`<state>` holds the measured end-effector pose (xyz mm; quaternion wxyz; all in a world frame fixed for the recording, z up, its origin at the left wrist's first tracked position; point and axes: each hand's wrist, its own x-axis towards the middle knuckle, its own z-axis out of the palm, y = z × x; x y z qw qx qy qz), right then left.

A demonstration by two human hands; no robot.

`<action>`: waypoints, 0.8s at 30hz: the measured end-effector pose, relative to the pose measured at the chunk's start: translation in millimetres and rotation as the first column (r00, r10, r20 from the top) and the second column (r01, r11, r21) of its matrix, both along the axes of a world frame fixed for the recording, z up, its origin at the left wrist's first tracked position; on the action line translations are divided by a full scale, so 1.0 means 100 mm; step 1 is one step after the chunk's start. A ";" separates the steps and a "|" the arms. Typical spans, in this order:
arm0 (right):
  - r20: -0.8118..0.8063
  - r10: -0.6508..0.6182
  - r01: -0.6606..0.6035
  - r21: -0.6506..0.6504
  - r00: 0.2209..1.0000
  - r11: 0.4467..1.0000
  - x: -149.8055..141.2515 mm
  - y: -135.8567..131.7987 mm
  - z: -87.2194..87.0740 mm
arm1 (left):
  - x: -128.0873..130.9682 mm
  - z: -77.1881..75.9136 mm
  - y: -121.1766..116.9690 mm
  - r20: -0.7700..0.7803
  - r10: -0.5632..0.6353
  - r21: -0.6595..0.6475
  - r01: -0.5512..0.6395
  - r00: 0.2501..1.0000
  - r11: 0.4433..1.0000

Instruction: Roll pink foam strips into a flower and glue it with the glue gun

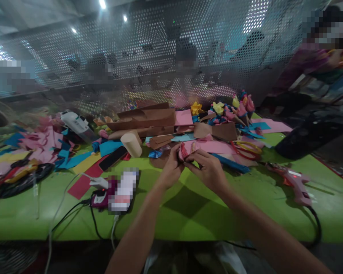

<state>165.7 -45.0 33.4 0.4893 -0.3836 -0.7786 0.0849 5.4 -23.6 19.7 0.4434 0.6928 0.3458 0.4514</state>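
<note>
Both hands meet near the middle of the view, above the green table (143, 224). Between them is a small pink paper flower (183, 151) with curled, layered petals. My left hand (173, 169) is closed round its left side. From the right, the fingers of my right hand (207, 167) pinch its edge. The fingertips hide part of the flower. Just behind the hands lie a crumpled shiny blue wrapper (156, 153) and pink paper (214, 147).
A pink glue gun (298, 184) lies right, its red light lit. Scissors (247, 148) rest behind it. Left are a phone (125, 190), a power strip (101, 198) with cables and a paper roll (132, 144). Finished paper flowers (240, 108) stand at the back before a perforated metal screen (160, 49).
</note>
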 end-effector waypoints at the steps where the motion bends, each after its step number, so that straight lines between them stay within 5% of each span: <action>1: -0.010 0.005 -0.005 -0.005 1.000 1.000 0.00 0.00 0.00 | 0.00 -0.01 0.00 -0.016 0.001 0.023 -0.001 1.000 1.000; 16: -0.172 -0.005 -0.003 -0.050 0.985 0.999 0.11 0.00 0.10 | -0.02 -0.05 0.03 -0.096 0.160 0.290 -0.126 0.982 0.949; 24: -0.245 0.002 -0.021 -0.077 0.970 0.997 0.14 0.00 0.15 | -0.03 0.04 0.00 -0.023 0.079 0.146 -0.075 0.997 0.986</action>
